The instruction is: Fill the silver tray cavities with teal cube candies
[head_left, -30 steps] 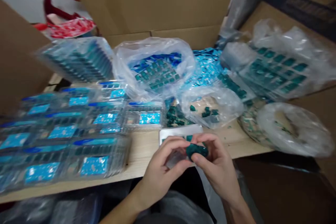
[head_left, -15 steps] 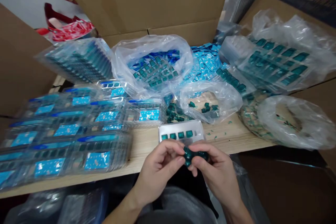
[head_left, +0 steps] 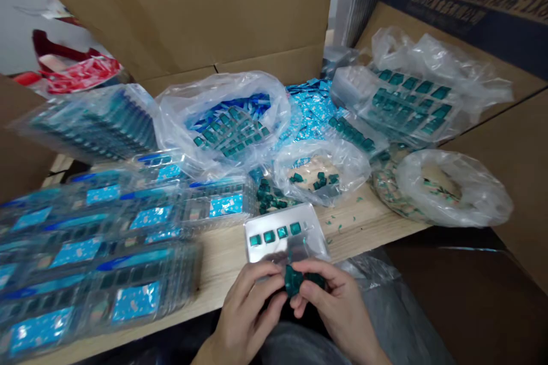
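My left hand point(head_left: 248, 311) and my right hand point(head_left: 329, 308) meet at the table's near edge, both pinched on a small cluster of joined teal keycaps point(head_left: 295, 280). Just beyond them lies a clear plastic tray point(head_left: 308, 239) with a row of several teal keycaps point(head_left: 274, 234) along its far side. Loose teal keycaps point(head_left: 269, 194) lie in a heap behind the tray.
Stacks of packed clear trays with blue labels point(head_left: 107, 239) cover the wooden table point(head_left: 226, 251) at left. Plastic bags of teal keycaps point(head_left: 231, 131) and blue packets point(head_left: 308, 111) sit behind, with a bagged roll point(head_left: 454, 188) at right. Cardboard boxes point(head_left: 192, 11) wall the back and right.
The view has tilted down and shifted, so the hands sit lower in the picture. The clear tray with its row of keycaps has come into plain sight. Both hands keep working the teal cluster.
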`<state>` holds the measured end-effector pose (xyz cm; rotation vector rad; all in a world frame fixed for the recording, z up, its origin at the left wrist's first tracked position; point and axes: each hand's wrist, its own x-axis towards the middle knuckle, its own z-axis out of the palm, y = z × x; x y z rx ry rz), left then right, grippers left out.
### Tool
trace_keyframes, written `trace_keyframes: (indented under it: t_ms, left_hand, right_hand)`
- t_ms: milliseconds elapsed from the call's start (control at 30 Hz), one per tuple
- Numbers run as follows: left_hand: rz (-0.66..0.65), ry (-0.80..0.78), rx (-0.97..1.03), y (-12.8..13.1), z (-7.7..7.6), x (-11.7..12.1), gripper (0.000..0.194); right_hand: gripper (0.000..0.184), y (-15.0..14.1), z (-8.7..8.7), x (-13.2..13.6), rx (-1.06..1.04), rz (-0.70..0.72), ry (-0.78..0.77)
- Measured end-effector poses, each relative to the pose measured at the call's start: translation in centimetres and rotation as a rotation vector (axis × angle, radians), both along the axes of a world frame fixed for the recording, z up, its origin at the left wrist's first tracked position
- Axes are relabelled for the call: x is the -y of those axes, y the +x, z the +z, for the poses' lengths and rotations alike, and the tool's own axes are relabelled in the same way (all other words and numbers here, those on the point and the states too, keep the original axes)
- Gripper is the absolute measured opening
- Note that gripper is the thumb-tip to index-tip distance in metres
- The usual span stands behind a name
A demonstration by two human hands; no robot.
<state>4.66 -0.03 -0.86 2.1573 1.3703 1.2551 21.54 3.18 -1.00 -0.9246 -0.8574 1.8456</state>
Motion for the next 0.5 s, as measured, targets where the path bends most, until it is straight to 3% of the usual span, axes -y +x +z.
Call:
trace_keyframes:
  t_ms: [133,367,500]
  left_hand:
    - [-0.007,-0.089,0.096,0.3,0.1,0.0,0.022]
    - [-0.022,-0.171,0.215,0.8,0.6,-0.6,0.005]
    - [-0.006,-0.170,0.246,0.8,0.6,-0.3,0.011]
  right_hand:
    - [0.015,-0.4,-0.2,0.7,0.033,-0.067,0.030]
    - [0.018,-0.2,1.4,0.1,0.143,-0.069,0.222]
    - [0.018,-0.5,1.6,-0.1,0.082,-0.018,0.194]
